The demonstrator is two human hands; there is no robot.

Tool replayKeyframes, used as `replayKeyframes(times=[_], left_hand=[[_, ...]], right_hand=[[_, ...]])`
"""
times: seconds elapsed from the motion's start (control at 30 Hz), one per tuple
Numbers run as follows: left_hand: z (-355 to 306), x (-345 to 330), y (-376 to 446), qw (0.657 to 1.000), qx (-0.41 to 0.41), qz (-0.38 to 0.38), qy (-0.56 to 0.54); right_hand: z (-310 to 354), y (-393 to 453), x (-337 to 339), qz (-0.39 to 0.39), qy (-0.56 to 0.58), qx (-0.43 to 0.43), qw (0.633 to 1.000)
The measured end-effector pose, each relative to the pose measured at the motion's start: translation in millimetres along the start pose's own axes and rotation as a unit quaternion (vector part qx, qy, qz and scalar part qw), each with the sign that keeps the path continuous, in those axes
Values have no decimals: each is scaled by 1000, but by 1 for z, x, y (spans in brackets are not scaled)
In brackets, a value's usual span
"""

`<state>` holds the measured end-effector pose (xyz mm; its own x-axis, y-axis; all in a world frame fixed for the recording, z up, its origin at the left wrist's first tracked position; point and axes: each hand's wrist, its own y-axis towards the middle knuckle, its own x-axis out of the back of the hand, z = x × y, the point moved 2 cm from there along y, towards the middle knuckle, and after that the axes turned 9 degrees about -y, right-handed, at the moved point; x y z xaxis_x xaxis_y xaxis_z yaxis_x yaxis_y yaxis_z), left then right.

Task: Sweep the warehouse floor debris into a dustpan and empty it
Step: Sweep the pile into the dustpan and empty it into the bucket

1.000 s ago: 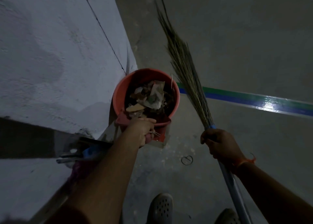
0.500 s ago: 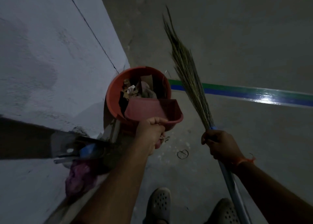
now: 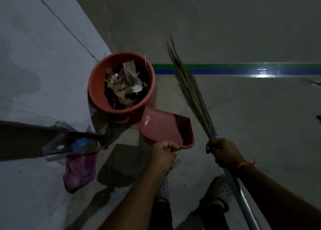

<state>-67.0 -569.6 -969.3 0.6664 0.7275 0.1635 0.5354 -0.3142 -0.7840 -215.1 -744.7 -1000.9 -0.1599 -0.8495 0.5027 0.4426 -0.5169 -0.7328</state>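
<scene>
Left hand [image 3: 163,153]: fingers curled round the handle of the pink dustpan [image 3: 165,127], which is held just beside the bucket's near rim and looks empty.
Right hand [image 3: 221,154]: grips the broom [image 3: 192,94] where the bristles meet the metal pole; the bristles point away, up across the floor stripe [image 3: 243,69].
Bucket [image 3: 97,85]: orange-red, standing on the floor against the wall, filled with debris [image 3: 124,85] of paper scraps and dry leaves.
Wall side: a pink bag [image 3: 79,171] and a bluish object lie at the wall's base; detail too dim to tell.
Feet: two perforated clogs [image 3: 224,189] below the hands.
</scene>
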Motion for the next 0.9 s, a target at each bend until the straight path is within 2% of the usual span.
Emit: replayKeyframes(times=[0.1,0.3,0.53,0.7,0.9], left_hand=[[36,-7,2,999,44,-12,25],[98,-16,23,991,122,-40,33],[149,-52,63,983,169,-48,56],[171,-87,82,981,179,-45,65],[169,-146,95,985,163,-33,55]], right_hand=[[-31,-2,-16,29,-25,-17,999],[-85,4,-64,118,-117,3,986],[-143,35,-115,247,-221,44,943],[-195,49,-120,228,-290,68,927],[-245,61,-83,190,-275,42,942]])
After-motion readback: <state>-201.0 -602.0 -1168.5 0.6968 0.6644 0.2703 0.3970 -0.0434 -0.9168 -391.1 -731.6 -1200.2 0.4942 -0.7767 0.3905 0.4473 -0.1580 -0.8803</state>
